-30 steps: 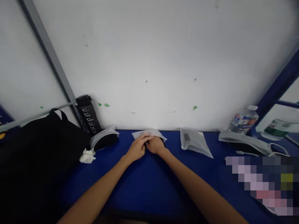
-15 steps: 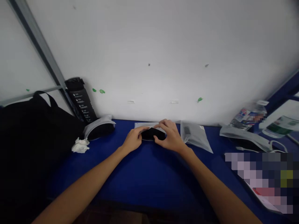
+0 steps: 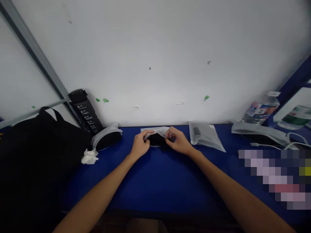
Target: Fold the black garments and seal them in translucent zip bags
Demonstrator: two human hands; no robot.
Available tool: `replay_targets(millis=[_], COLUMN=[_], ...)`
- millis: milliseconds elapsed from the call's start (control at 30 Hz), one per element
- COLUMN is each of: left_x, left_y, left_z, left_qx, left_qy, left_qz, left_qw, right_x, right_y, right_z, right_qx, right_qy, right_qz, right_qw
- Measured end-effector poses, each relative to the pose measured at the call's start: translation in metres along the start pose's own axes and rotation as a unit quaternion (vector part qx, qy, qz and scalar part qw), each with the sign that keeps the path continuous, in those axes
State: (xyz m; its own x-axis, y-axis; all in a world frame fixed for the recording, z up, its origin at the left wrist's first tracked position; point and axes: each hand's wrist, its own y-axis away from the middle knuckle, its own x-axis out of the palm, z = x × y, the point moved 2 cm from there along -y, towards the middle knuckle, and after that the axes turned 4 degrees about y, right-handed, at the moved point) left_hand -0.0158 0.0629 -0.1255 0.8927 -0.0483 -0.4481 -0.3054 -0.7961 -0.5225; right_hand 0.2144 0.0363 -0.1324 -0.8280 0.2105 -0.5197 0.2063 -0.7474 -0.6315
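Observation:
Between my hands, near the wall, lies a frosted plastic bag (image 3: 161,130) with its mouth spread and a dark inside facing me. My left hand (image 3: 141,144) pinches the left side of its rim between thumb and fingers. On the right side, my right hand (image 3: 178,140) holds the rim with curled fingers, the thumb below. Whether anything lies within the dark opening I cannot tell. Just right of my right hand, a second frosted bag (image 3: 206,136) lies flat with a small dark patch showing on it.
Left on the blue table (image 3: 155,181) are a black bag (image 3: 43,155), a black bottle (image 3: 86,111), crumpled tissue (image 3: 89,157) and a gaping frosted bag (image 3: 107,137). At right are another frosted bag (image 3: 262,132), a white cable (image 3: 267,146), plastic bottles (image 3: 261,108) and a blurred-out flat item (image 3: 274,178).
My right hand's fingers have drawn back from over the bag's middle to its right rim, and more of the frosted top edge shows. The view has shifted slightly.

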Motion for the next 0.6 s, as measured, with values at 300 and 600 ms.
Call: replay_targets(millis=[300,600], left_x=[0.015,0.000], left_y=[0.010,0.001], left_z=[-0.026,-0.004], left_qx=[0.057,0.035], left_qy=[-0.089,-0.051], left_qz=[0.062,0.052], left_qw=[0.992,0.997], right_x=[-0.011,-0.012], right_y=[-0.002,-0.001], right_z=[-0.011,-0.008], right_qx=[0.112,0.102], right_qy=[0.004,-0.133], right_qz=[-0.063,0.077], right_qw=[0.992,0.983])
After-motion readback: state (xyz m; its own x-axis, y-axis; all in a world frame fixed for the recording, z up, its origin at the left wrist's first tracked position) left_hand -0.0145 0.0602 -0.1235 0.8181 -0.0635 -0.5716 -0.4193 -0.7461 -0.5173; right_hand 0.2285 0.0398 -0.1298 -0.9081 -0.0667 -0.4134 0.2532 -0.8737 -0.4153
